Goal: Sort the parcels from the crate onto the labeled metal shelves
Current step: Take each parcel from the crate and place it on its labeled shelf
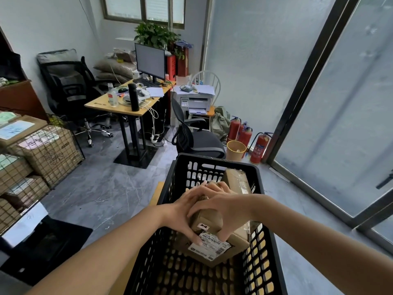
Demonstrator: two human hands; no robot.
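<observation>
A black plastic crate [170, 188] stands on the floor in front of me with brown cardboard parcels inside. Both hands reach into it and hold one small brown parcel [206, 220] that carries a small red-and-white sticker. My left hand [182, 211] grips its left side and my right hand [223, 207] curls over its top and right side. Under it lies a flat parcel [212, 250] with a white barcode label. Another taped brown parcel [237, 179] leans against the crate's far right corner. Wire metal shelves [49, 154] with labelled cartons stand at the left.
A desk [102, 106] with monitor and bottles, two office chairs [197, 141], a printer [195, 101], a yellow bin [236, 150] and red fire extinguishers [259, 147] fill the far side. Frosted glass doors [331, 116] run along the right. Grey floor lies between crate and shelves.
</observation>
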